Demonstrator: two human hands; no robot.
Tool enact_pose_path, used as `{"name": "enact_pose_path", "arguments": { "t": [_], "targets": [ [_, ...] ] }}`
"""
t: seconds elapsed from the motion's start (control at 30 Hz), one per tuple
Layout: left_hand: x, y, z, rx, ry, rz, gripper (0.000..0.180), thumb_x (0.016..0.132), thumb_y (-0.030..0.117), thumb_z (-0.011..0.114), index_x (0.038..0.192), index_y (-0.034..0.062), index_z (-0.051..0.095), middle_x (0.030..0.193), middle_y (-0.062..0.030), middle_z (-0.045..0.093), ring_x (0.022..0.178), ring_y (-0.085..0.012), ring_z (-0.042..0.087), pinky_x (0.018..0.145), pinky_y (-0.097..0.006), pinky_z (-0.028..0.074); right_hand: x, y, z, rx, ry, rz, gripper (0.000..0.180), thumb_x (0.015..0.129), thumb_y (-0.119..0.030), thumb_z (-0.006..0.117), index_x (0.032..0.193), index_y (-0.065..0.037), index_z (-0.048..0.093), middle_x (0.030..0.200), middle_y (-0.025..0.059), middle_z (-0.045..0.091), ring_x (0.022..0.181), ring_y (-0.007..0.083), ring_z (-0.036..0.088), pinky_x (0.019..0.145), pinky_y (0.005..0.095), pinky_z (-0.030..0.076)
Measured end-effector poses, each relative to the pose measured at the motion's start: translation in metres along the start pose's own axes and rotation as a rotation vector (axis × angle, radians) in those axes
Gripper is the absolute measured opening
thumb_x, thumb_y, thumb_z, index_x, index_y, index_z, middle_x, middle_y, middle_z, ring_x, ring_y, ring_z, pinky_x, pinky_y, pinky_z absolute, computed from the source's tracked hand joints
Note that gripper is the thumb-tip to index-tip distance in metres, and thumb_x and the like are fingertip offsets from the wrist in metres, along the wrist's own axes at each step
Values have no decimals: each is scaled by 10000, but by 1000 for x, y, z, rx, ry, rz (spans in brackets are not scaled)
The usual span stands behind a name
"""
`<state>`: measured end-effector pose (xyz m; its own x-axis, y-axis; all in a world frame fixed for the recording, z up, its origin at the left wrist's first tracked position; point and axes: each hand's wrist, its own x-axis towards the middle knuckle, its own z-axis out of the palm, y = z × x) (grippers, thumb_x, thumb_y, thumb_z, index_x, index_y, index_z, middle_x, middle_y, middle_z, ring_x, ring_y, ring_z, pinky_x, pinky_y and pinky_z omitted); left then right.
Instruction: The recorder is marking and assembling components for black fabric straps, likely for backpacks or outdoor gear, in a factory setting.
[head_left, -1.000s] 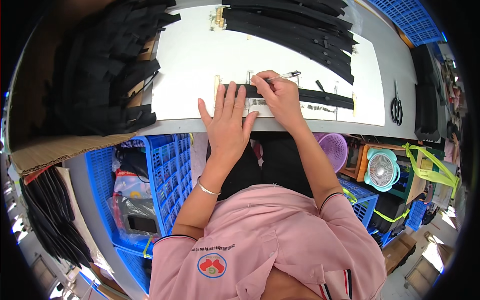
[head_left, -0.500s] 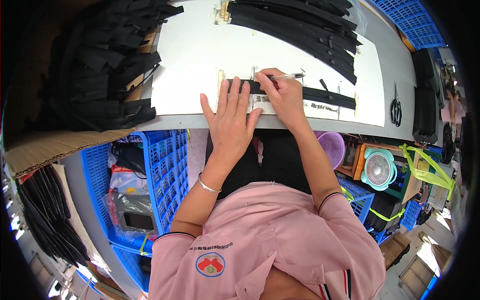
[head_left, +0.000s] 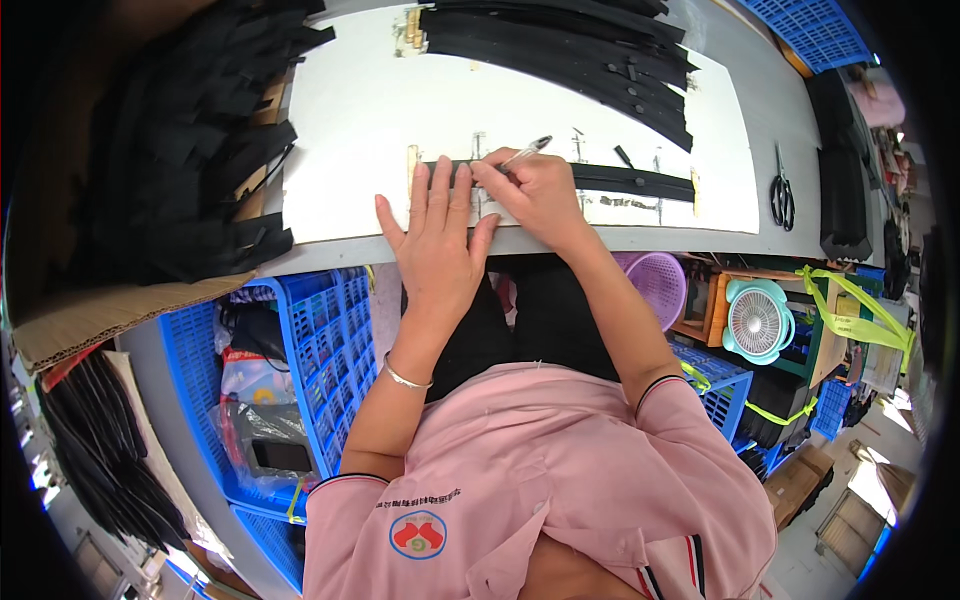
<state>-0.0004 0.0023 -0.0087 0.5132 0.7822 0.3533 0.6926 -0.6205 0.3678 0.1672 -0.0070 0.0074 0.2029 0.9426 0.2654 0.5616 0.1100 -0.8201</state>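
A black fabric strip lies across the white board, along the board's near side. My left hand rests flat on the strip's left part, fingers stretched out and the thumb spread. Between the fingers of my right hand is a clear pen, its upper end slanting up to the right. The hand sits over the strip just right of my left fingertips, and hides the pen's tip. A small black pen cap lies beyond the strip.
Several black strips are laid out at the board's far side. A heap of black strips fills the left. Black-handled scissors lie right of the board. Below the table stand a blue crate, a purple basket and a small fan.
My right hand has shifted down along the strip's edge, and the pen now stands more steeply. The whole view has moved slightly; my left hand remains flat on the strip.
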Motion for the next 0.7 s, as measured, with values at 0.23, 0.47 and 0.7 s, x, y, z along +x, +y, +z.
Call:
{"name": "enact_pose_path", "arguments": {
  "t": [0.23, 0.47, 0.7],
  "targets": [
    [-2, -1, -1, 12, -45, -15, 613, 987, 326, 677, 1541, 133, 499, 1608, -77, 461, 1534, -272, 344, 1236, -597, 62, -18, 1, -40, 240, 193, 174, 207, 991, -149, 651, 945, 15, 769, 806, 41, 757, 637, 57, 603, 593, 217, 471],
    [1, -1, -2, 26, -38, 18, 600, 985, 359, 682, 1503, 93, 538, 1582, -115, 485, 1521, -302, 363, 1228, -632, 62, -25, 38, -72, 13, 310, 224, 210, 985, -165, 685, 930, 28, 743, 695, 16, 663, 598, 44, 539, 554, 230, 417],
    [9, 29, -1, -77, -26, 13, 611, 983, 323, 682, 1529, 113, 506, 1599, -105, 465, 1529, -298, 348, 1238, -606, 79, -24, 37, -72, -7, 316, 178, 189, 964, -160, 702, 906, 17, 736, 607, 35, 602, 540, 60, 517, 520, 251, 407]
  ]
}}
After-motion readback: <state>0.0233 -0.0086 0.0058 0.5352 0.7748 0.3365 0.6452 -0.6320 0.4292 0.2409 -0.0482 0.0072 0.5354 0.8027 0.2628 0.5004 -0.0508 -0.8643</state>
